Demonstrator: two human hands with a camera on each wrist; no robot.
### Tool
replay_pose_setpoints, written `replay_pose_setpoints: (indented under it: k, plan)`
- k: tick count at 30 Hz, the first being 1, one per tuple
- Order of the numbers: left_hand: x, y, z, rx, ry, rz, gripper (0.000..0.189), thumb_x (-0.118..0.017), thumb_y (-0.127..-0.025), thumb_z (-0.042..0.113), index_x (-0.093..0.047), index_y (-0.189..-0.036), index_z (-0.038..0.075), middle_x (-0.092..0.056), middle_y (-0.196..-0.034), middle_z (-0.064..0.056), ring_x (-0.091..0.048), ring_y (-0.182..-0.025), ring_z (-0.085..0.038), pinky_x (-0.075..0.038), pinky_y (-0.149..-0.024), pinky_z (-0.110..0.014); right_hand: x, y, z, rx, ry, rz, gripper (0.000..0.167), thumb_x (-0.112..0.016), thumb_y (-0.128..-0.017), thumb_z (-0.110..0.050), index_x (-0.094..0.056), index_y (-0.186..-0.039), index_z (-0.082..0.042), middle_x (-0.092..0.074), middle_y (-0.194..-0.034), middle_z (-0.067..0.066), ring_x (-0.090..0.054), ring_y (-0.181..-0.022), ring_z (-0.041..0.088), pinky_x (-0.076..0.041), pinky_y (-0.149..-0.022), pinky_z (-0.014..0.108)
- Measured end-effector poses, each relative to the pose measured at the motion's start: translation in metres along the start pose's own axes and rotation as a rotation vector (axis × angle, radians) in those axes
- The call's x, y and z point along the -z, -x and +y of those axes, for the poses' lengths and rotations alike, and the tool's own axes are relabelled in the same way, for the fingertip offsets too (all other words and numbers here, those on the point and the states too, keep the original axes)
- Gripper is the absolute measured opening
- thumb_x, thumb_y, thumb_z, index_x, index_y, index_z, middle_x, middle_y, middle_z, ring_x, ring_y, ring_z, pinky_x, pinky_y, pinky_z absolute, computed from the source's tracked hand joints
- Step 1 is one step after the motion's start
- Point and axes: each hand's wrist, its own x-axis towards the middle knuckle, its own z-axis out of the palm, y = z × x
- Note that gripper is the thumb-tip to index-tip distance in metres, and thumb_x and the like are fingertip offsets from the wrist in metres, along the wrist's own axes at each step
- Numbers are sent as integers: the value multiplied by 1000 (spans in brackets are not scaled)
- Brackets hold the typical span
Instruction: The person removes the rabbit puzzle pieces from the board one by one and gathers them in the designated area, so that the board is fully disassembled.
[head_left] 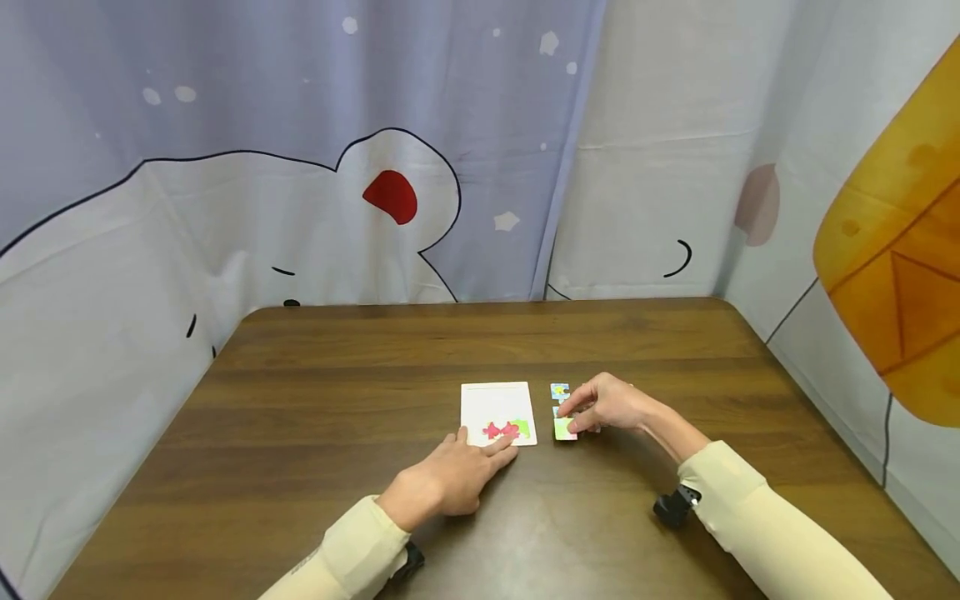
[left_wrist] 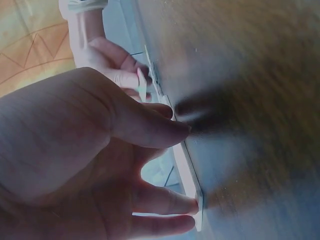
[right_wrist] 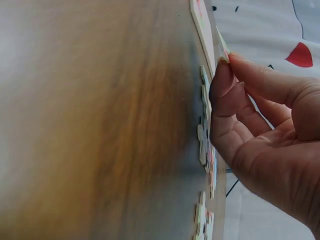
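Note:
A white puzzle tray [head_left: 491, 404] lies flat on the table, with pink and green puzzle pieces [head_left: 522, 428] along its near side. My left hand [head_left: 450, 477] rests at the tray's near left edge, fingers spread; in the left wrist view its fingertips touch the tray edge [left_wrist: 186, 170]. To the right of the tray, my right hand [head_left: 611, 404] pinches a green and pink puzzle piece [head_left: 565, 430] between thumb and fingers. The right wrist view shows this piece [right_wrist: 223, 44] tilted and raised off the table.
A blue and yellow puzzle piece [head_left: 559, 390] lies right of the tray, beyond the held one. Several loose puzzle pieces [right_wrist: 203, 147] lie under and beside my right hand. Behind the wooden table [head_left: 315, 367] hangs a printed curtain [head_left: 300, 217].

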Motion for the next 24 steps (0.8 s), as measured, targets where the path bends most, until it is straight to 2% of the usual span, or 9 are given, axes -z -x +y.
replay_pose_setpoints:
  k: [5, 9, 15, 20, 24]
  plan:
    - [0, 1, 0, 3, 19, 6, 77, -72, -86, 10, -40, -154, 24, -34, -160, 10, -44, -129, -56, -43, -103, -57, -4, 11, 3, -7, 76, 7, 25, -83, -75, 0, -77, -99, 2, -72, -100, 9, -61, -73, 13, -51, -58, 28]
    - [0, 1, 0, -3, 13, 14, 77, -72, -85, 10, -41, -154, 24, -35, -159, 10, -44, -129, -55, -43, -102, -57, -8, 19, 4, 38, 124, 22, 24, -83, -73, 3, -77, -96, 2, -70, -97, 9, -59, -76, 15, -50, -57, 26]
    - [-1, 0, 0, -12, -1, 29, 76, -71, -85, 10, -41, -154, 23, -35, -159, 9, -45, -128, -55, -44, -102, -57, -18, 24, 3, 113, 214, 70, 25, -82, -70, 8, -76, -93, 2, -71, -93, 7, -63, -81, 16, -51, -67, 24]
    - [-1, 0, 0, -16, -1, 37, 76, -71, -84, 10, -42, -153, 22, -36, -158, 8, -46, -127, -56, -44, -101, -57, -25, 26, -3, 116, 308, 111, 26, -82, -68, 8, -77, -91, -2, -72, -90, 4, -63, -77, 14, -50, -68, 26]
    - [-1, 0, 0, -13, -2, 33, 76, -71, -85, 10, -42, -154, 23, -35, -159, 9, -46, -127, -55, -44, -101, -57, -26, 27, -7, 119, 421, 140, 25, -84, -67, 3, -79, -90, -6, -73, -92, 0, -63, -85, 15, -49, -77, 31]
